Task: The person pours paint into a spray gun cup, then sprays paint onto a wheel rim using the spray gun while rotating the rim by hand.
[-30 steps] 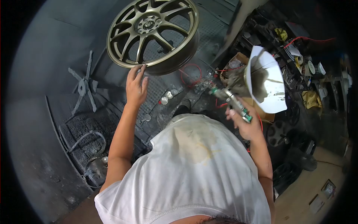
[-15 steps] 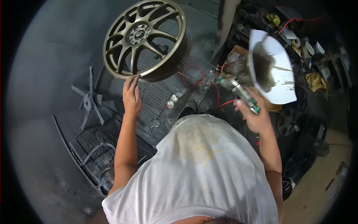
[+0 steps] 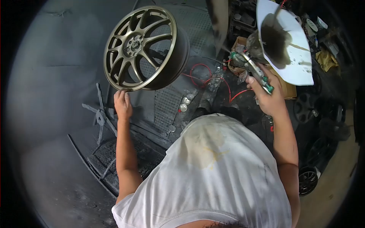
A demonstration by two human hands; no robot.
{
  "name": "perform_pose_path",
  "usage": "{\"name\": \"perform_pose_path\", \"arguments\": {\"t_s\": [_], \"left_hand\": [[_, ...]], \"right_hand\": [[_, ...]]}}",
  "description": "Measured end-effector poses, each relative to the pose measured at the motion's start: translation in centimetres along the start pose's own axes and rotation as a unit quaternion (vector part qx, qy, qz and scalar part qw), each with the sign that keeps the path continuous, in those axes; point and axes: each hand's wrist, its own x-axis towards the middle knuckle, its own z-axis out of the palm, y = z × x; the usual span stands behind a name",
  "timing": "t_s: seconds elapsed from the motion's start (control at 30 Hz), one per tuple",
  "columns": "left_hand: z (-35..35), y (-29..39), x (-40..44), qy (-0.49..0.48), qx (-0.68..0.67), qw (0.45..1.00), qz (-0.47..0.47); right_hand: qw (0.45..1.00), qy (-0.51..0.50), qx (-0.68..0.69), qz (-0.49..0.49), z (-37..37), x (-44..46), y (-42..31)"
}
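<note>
A bronze multi-spoke wheel rim [image 3: 134,46] stands raised and tilted at the upper left. My left hand [image 3: 123,104] is at its lower edge, fingers curled against the lip. At the right, my right hand [image 3: 270,95] is wrapped round a metal spray gun [image 3: 249,62] with green fittings. The gun's nozzle end points up and left, apart from the rim. Just beyond the gun, a white curved sheet [image 3: 294,57] carries a dark stain; whether it is joined to the gun, I cannot tell.
A dusty star-shaped stand [image 3: 100,117] is at the left. A red hose [image 3: 229,91] loops across the floor near small round tins [image 3: 184,107]. A cardboard box [image 3: 237,42] and cluttered shelves are at the upper right. Another dark wheel [image 3: 308,181] lies at the lower right.
The view has shifted. The rim appears further left, with my left hand still at its lower edge, fingers more curled. My right hand and the spray gun have risen and moved slightly right.
</note>
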Motion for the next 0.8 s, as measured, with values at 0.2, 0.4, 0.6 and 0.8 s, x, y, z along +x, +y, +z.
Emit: {"name": "perform_pose_path", "arguments": {"t_s": [0.2,0.4,0.6,0.8], "left_hand": [[1.7,9.5,1.4,-0.021,-0.093,0.995,0.011],[1.8,13.0,-3.3,-0.011,-0.081,0.996,0.029],[1.4,13.4,-7.3,-0.003,-0.080,0.995,0.056],[1.6,13.1,-7.7,-0.007,-0.085,0.995,0.048]], "right_hand": [[0.974,-0.188,0.060,0.107,2.6,-3.8,-0.5],[0.995,-0.049,-0.059,-0.065,2.3,-9.7,3.4],[0.996,-0.053,-0.006,0.070,2.7,-12.7,5.7],[0.952,-0.275,0.067,0.118,4.1,-14.7,4.4]]}}
